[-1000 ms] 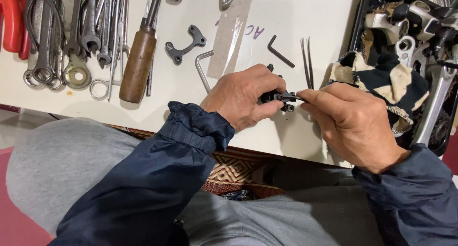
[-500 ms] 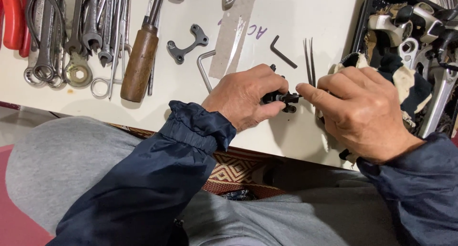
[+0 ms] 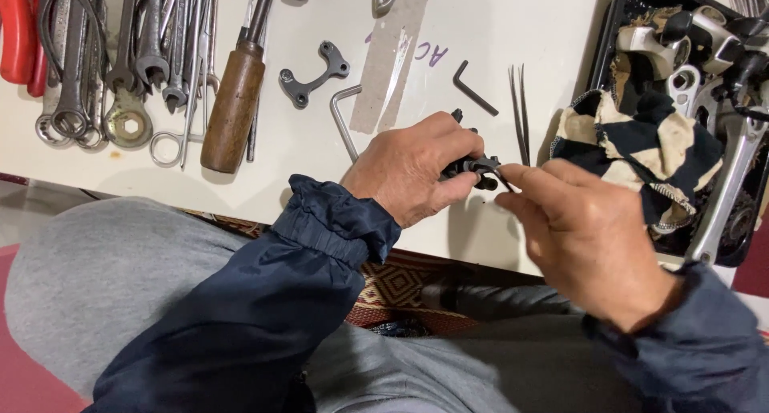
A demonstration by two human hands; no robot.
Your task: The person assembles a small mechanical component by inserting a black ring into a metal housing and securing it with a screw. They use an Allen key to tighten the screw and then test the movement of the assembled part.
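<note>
Wrenches [image 3: 120, 60] at tabletop [image 3: 513, 28] far-left corner, screwdriver [image 3: 236, 100] just right of them. Hex key [image 3: 473, 86] mid, behind hands. Tray [image 3: 602, 36] at right edge, rag [image 3: 641, 153] in it.

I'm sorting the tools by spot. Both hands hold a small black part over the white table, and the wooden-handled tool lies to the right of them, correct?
Not quite. The head view shows the wooden-handled tool to the left of the left hand and right hand, which do hold the small black part over the white table.
</note>
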